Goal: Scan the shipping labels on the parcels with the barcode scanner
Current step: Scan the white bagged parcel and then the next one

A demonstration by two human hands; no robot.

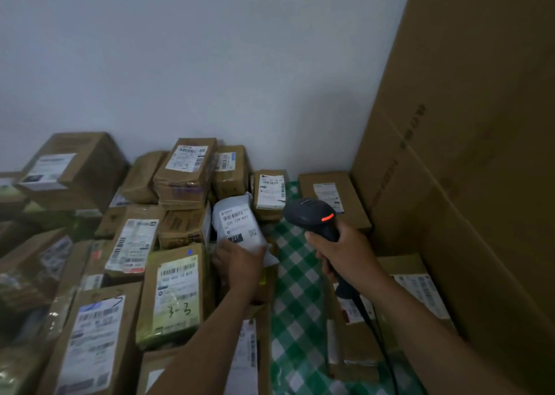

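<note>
Above the checked cloth (295, 277), your right hand (345, 255) is clenching the barcode scanner (312, 217). Your left hand (240, 264) is gripping the white parcel (237, 225); keep tilting its label (238, 223) squarely toward the scanner.

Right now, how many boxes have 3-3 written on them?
2. The back box is top centre, stacked on others; the front box lies left of the left hand. More may be hidden.

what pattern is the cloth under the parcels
Green and white checks on the cloth, clearest in the head view between the two hands.
</note>
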